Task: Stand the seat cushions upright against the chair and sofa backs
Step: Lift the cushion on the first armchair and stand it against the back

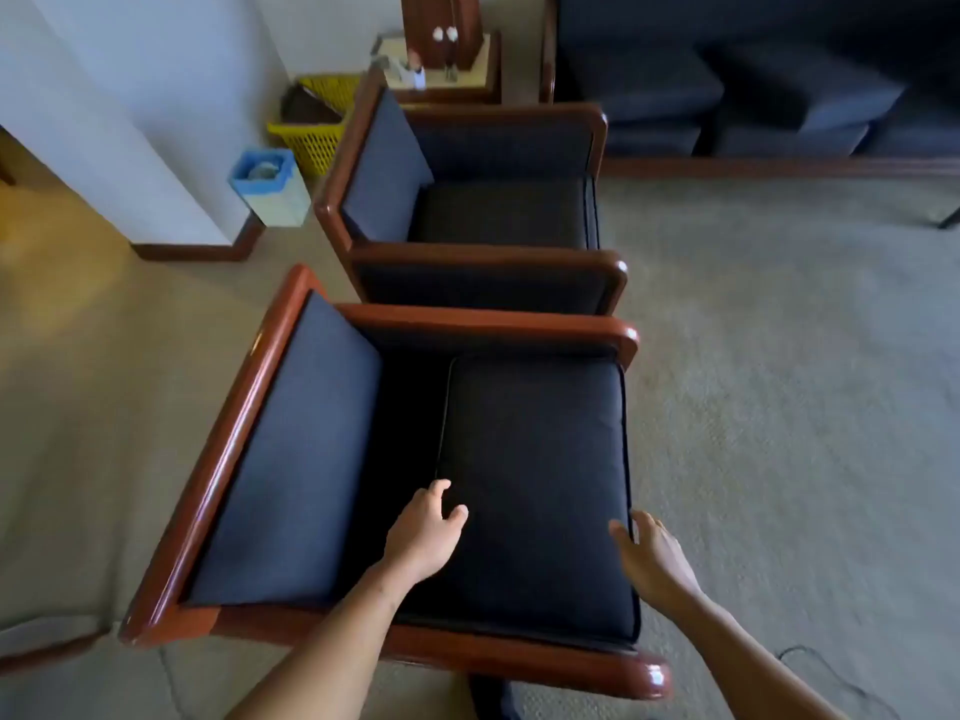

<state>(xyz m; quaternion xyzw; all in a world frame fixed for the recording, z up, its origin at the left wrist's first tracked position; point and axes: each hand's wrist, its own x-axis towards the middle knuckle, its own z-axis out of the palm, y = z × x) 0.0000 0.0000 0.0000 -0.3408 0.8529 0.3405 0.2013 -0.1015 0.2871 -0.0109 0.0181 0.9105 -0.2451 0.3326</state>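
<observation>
Two wooden armchairs with dark blue upholstery stand side by side. On the near armchair point(244, 407) a dark seat cushion point(535, 459) lies flat, pulled forward so a gap shows between it and the chair back point(296, 449). My left hand point(423, 532) hovers open over the cushion's rear corner. My right hand point(652, 556) is open at the cushion's front edge, fingers spread. The far armchair point(337, 200) has its seat cushion point(504, 213) lying flat. A dark blue sofa point(727, 96) with flat seat cushions runs along the top right.
A yellow mesh basket point(317, 127) and a small blue-rimmed bin point(272, 187) stand by the white wall behind the far chair. A wooden side table point(447, 70) holds small items. Beige carpet point(779, 356) spreads to the right.
</observation>
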